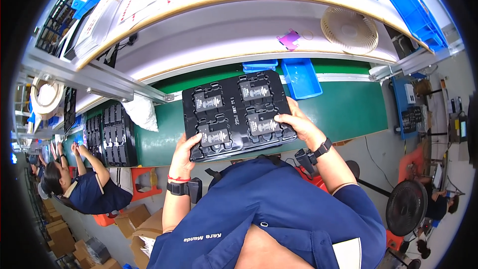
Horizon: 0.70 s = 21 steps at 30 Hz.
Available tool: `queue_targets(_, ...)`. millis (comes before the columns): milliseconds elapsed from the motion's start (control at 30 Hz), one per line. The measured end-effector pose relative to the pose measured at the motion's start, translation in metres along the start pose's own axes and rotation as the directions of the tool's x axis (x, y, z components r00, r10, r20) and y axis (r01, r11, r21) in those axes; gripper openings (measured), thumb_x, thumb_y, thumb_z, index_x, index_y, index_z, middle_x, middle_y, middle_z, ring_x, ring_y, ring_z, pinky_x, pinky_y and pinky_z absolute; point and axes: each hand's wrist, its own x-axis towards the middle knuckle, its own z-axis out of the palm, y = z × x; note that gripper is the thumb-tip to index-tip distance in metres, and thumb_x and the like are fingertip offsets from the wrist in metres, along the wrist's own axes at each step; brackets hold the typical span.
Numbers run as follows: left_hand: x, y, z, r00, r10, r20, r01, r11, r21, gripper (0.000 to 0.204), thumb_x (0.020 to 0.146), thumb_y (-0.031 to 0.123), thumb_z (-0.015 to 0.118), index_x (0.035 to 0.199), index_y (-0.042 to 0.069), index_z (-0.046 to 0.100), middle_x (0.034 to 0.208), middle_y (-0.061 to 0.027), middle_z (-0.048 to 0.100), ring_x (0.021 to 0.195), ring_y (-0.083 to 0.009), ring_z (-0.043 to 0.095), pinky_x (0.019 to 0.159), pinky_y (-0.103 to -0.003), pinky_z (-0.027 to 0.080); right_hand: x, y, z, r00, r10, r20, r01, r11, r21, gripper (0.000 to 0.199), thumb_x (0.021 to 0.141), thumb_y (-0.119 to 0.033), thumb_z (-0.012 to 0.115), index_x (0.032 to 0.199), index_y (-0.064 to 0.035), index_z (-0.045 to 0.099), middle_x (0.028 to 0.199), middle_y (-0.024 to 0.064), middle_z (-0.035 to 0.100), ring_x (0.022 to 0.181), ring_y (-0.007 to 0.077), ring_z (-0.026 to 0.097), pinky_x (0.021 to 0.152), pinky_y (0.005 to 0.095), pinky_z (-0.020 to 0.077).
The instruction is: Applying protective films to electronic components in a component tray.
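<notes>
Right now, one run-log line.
left hand: black tray, left side | right hand: tray, right side | in tray: four flat dark parts

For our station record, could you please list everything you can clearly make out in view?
Table: one, green, under the tray.
Shelves: two levels, pale, beyond the table.
Tray: one, black, between both hands.
Flat parts: four, black and grey, in the tray.
Bins: at least three, blue, table's far edge and upper shelf.
Bag: one, white, left of the tray.
Tray stacks: at least two, black, table's left.
Basket: one, cream, lower shelf.
Large fan: one, black, right.
Boxes: several, brown, lower left.
Nearest co-worker: one, dark blue top, left.
Left hand: one, bare, tray's left side.
Right hand: one, bare, tray's right side.
</notes>
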Motion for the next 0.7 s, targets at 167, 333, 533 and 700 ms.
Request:
queue_targets(167, 0.001, -0.008, -0.001, 0.999, -0.029, 0.024, 0.029, 1.000, 0.012, 0.047, 0.080, 0.003, 0.064, 0.123, 0.000, 0.045, 0.106, -0.0109, 0.061, 0.091, -0.0189, 0.062, 0.081, -0.031, 0.052, 0.003, 0.035, -0.007, 0.999, 0.015, -0.040, -0.012, 0.997, 0.077, 0.086, 0.064, -0.014, 0.072, 0.137, 0.0032, 0.029, 0.127, 0.0184, 0.038, 0.120, 0.0270, 0.041, 0.100, 0.0340, 0.0368)
queue_targets(333, 0.006, -0.009, -0.004, 0.998, -0.061, 0.006, 0.061, 0.998, -0.011, 0.048, 0.079, 0.003, 0.064, 0.122, 0.000, 0.045, 0.106, -0.0110, 0.061, 0.091, -0.0192, 0.062, 0.081, -0.032, 0.052, -0.006, 0.010, 0.002, 0.999, 0.042, -0.011, -0.040, 0.985, 0.170, 0.077, 0.068, -0.005, 0.064, 0.135, 0.0046, 0.029, 0.116, 0.0125, 0.054, 0.103, 0.0176, 0.054, 0.090, 0.0272, 0.0435)
queue_targets(533, 0.002, -0.006, -0.009, 0.998, -0.045, 0.040, 0.040, 0.993, 0.107, 0.051, 0.073, 0.001, 0.066, 0.121, -0.001, 0.046, 0.105, -0.0102, 0.062, 0.092, -0.0186, 0.062, 0.084, -0.031, 0.050, -0.015, 0.011, 0.010, 0.995, 0.084, -0.052, -0.072, 0.975, 0.210, 0.085, 0.065, -0.001, 0.063, 0.137, 0.0050, 0.019, 0.110, 0.0135, 0.054, 0.096, 0.0180, 0.056, 0.082, 0.0293, 0.0486)
queue_targets(700, -0.002, -0.005, -0.015, 0.995, 0.049, 0.082, -0.060, 0.989, 0.135, 0.055, 0.070, -0.002, 0.067, 0.121, -0.001, 0.046, 0.105, -0.0097, 0.062, 0.093, -0.0186, 0.061, 0.085, -0.031, 0.050, -0.024, 0.002, 0.021, 0.999, 0.014, -0.044, -0.005, 0.976, 0.218, 0.083, 0.065, 0.001, 0.061, 0.138, 0.0035, 0.022, 0.119, 0.0135, 0.051, 0.106, 0.0192, 0.053, 0.090, 0.0301, 0.0444)
